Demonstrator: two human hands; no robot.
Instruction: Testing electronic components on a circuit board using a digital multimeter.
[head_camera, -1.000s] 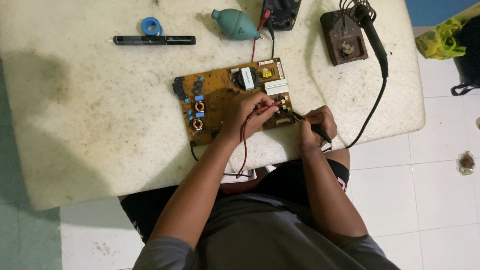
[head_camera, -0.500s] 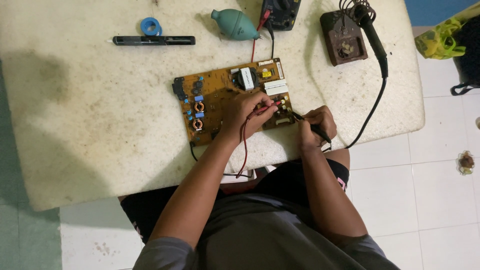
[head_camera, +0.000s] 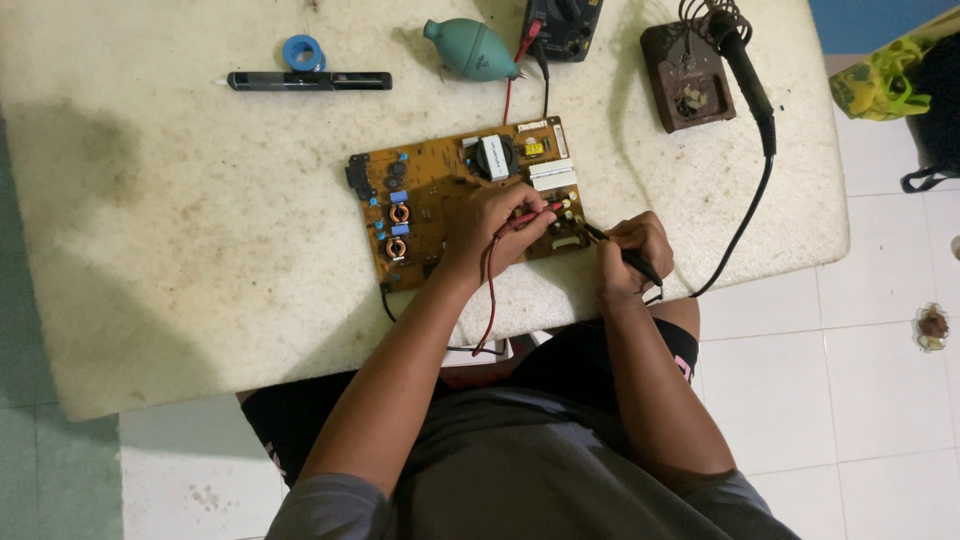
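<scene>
Lying at the far left of the stained worktop (head_camera: 150, 250), a black pen-shaped tool (head_camera: 308, 81) and a blue tape roll (head_camera: 302, 50) are left untouched. The brown circuit board (head_camera: 425, 205) is set mid-worktop; over it a red probe (head_camera: 530, 213) is pinched by the left hand (head_camera: 490, 228), a black probe (head_camera: 622, 252) by the right hand (head_camera: 632, 255). Should either tip slip, neighbouring contacts could be bridged; the trailing red lead might be snagged.

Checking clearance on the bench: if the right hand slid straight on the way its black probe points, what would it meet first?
The right hand points its black probe up-left; likely first is the white connector on the circuit board, near the left hand. Depth is unclear.
</scene>
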